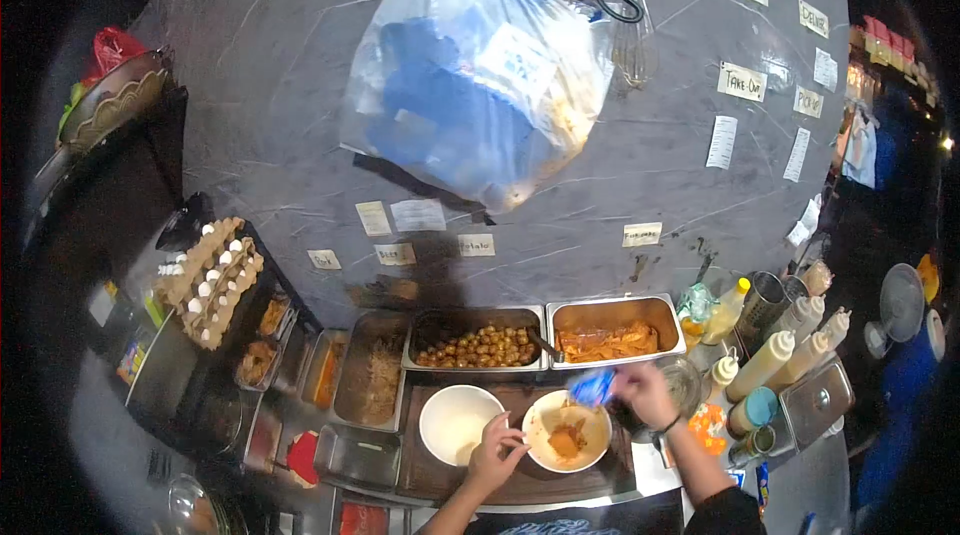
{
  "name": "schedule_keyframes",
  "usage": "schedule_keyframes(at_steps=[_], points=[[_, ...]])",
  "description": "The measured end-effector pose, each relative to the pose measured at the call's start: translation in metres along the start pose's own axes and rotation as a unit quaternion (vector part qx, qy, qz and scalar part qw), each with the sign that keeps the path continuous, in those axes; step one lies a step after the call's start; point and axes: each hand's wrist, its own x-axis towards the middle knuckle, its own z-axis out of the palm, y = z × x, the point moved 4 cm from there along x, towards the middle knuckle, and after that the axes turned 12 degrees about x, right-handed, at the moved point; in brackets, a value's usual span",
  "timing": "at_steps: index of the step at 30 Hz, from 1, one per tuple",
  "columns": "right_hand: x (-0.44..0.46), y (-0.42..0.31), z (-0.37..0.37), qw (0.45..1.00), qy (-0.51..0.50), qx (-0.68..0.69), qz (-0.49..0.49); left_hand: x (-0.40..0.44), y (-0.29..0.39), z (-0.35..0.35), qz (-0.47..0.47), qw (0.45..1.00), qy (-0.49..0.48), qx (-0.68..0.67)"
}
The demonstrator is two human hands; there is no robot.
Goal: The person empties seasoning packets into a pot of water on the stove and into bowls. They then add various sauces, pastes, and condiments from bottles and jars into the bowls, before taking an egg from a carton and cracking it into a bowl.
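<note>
Hands [497,450] (right one raised) apart.

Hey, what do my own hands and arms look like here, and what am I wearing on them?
Both hands are bare, with no gloves. Your right hand has a thin dark band at the wrist and a black sleeve higher up. Your left hand and forearm show no band or sleeve.

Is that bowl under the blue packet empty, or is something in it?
Not empty: an orange-brown heap sits low in the bowl, below the blue packet, with pale wall showing around it.
</note>
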Motion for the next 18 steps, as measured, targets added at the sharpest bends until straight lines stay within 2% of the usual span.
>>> schedule_keyframes(at_steps=[1, 2, 3, 4, 5, 6, 7, 8, 10, 12, 13, 14, 16, 18], points=[[0.022, -0.057, -0.024, 0.989, 0.094, 0.107, -0.033, -0.008, -0.013, -0.006, -0.066, 0.996, -0.036, -0.053], [0.054, -0.077, -0.051, 0.989, 0.103, 0.103, -0.037, -0.015, -0.025, -0.01, -0.131, 0.983, -0.074, -0.106], [0.081, -0.119, -0.075, 0.968, 0.168, 0.086, -0.163, -0.021, -0.026, -0.018, -0.144, 0.979, -0.083, -0.117], [0.112, -0.158, -0.099, 0.959, 0.166, 0.142, -0.18, -0.028, -0.036, -0.022, -0.137, 0.979, -0.087, -0.121], [0.135, -0.207, -0.113, 0.928, 0.189, 0.213, -0.239, -0.039, -0.048, -0.022, -0.134, 0.973, -0.094, -0.16], [0.162, -0.242, -0.132, 0.917, 0.195, 0.231, -0.261, -0.044, -0.058, -0.024, -0.131, 0.966, -0.103, -0.199], [0.183, -0.287, -0.138, 0.876, 0.202, 0.273, -0.342, -0.047, -0.056, -0.031, -0.129, 0.962, -0.104, -0.218], [0.201, -0.325, -0.142, 0.854, 0.264, 0.261, -0.364, -0.053, -0.06, -0.035, -0.139, 0.96, -0.091, -0.224], [0.249, -0.382, -0.148, 0.844, 0.255, 0.237, -0.407, -0.072, -0.111, -0.016, -0.099, 0.973, -0.07, -0.199], [0.297, -0.416, -0.146, 0.854, 0.243, 0.219, -0.404, -0.072, -0.075, -0.046, -0.157, 0.949, -0.08, -0.263], [0.316, -0.429, -0.139, 0.862, 0.241, 0.204, -0.396, -0.08, -0.1, -0.037, -0.031, 0.982, -0.091, -0.162], [0.332, -0.441, -0.128, 0.87, 0.239, 0.19, -0.388, -0.079, -0.091, -0.049, -0.143, 0.962, -0.114, -0.203], [0.358, -0.458, -0.103, 0.888, 0.162, 0.187, -0.389, -0.074, -0.086, -0.06, -0.18, 0.95, -0.124, -0.223], [0.377, -0.472, -0.07, 0.92, 0.169, 0.051, -0.35, -0.069, -0.09, -0.068, -0.205, 0.939, -0.13, -0.244]])
